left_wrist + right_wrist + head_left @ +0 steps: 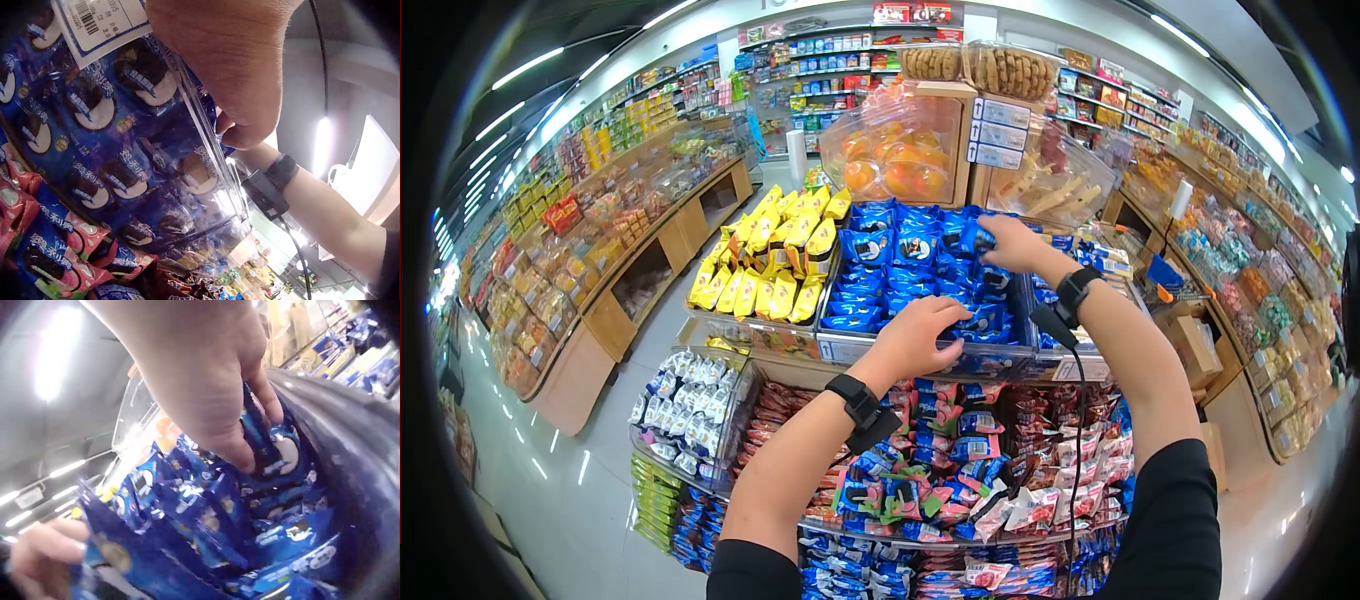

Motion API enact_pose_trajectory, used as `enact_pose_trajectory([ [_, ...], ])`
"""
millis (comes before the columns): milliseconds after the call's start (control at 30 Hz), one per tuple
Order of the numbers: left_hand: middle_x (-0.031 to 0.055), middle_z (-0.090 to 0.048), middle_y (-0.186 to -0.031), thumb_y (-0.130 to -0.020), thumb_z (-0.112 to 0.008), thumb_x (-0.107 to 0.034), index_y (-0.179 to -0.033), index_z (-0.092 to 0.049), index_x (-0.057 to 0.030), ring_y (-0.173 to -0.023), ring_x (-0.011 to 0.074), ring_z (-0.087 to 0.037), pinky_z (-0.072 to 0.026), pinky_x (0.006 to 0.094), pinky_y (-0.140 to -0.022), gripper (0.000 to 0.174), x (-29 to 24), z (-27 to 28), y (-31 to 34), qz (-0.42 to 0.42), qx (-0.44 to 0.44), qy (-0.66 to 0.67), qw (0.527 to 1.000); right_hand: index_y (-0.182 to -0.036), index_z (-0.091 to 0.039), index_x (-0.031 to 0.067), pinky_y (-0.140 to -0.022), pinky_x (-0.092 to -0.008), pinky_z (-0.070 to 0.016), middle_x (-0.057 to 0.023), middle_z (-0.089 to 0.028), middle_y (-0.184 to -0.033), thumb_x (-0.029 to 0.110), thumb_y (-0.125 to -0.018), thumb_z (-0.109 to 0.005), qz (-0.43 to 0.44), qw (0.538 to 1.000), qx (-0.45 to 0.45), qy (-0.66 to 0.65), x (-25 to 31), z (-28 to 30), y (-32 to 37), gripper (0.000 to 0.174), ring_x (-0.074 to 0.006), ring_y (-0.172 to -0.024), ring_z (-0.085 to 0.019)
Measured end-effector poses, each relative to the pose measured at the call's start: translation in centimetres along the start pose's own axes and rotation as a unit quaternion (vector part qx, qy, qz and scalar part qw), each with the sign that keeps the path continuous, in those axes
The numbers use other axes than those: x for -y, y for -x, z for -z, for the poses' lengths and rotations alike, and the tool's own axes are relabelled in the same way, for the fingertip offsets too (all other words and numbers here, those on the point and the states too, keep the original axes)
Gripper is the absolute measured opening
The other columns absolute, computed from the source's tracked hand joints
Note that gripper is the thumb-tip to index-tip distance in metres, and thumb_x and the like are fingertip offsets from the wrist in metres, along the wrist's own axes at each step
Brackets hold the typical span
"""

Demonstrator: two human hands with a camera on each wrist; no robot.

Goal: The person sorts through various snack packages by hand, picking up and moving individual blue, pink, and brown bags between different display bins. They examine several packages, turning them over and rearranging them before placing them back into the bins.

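Blue cookie packets (915, 250) fill a clear-walled bin (870, 350) in the middle of the display. At its back right corner my right hand (1012, 243) pinches one blue cookie packet (975, 238); in the right wrist view, thumb and fingers close about a blue packet (262, 447) beside the dark bin wall (350, 444). My left hand (920, 335) reaches over the front edge of the bin, fingers loosely bent on the front packets, thumb apart. From the left wrist, the hand (228, 69) shows above the clear front panel (206, 125), its fingertips mostly hidden.
Yellow packets (775, 260) fill the neighbouring bin on the left. Lower tiers hold white packets (690, 400) and pink-and-blue packets (930, 470). Behind stand clear containers with orange items (895, 160) and cookies (1010, 72). A black cable (1082, 430) hangs from the right wrist.
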State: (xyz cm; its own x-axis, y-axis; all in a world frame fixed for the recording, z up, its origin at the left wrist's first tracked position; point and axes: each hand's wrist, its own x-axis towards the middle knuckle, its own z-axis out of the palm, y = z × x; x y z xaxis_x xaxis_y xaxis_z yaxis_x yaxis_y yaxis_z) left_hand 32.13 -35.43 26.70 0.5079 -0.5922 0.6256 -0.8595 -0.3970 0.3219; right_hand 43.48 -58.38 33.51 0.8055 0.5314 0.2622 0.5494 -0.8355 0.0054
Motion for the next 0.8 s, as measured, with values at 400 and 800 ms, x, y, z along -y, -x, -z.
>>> enact_pose_trajectory([
  [400, 0.0119, -0.064, -0.099, -0.081, -0.064, -0.009, -0.102, -0.065, -0.0068, -0.095, 0.031, -0.061, -0.0496, 0.0386, -0.084, 0.021, 0.3, -0.3, -0.1, 0.011, -0.043, 0.015, 0.999, -0.109, -0.054, 0.0059, -0.089, -0.0405, -0.0464, -0.0159, -0.062, -0.108, 0.01, -0.074, -0.069, -0.012, 0.995, -0.003, -0.101, 0.8, -0.1, -2.8, 0.039, -0.0343, -0.109, -0.056],
  [800, 0.0103, -0.066, -0.093, -0.078, -0.069, -0.009, -0.1, -0.065, -0.0071, -0.088, 0.0267, -0.065, -0.0514, 0.0353, -0.078, 0.023, 0.6, -0.6, -0.6, 0.077, -0.064, 0.042, 0.994, -0.099, -0.064, 0.0086, -0.078, -0.0366, -0.0492, -0.0085, -0.061, -0.092, 0.029, -0.074, -0.076, 0.027, 0.982, -0.157, -0.102, 3.8, 3.2, 1.4, 0.035, -0.0254, -0.09, -0.058],
])
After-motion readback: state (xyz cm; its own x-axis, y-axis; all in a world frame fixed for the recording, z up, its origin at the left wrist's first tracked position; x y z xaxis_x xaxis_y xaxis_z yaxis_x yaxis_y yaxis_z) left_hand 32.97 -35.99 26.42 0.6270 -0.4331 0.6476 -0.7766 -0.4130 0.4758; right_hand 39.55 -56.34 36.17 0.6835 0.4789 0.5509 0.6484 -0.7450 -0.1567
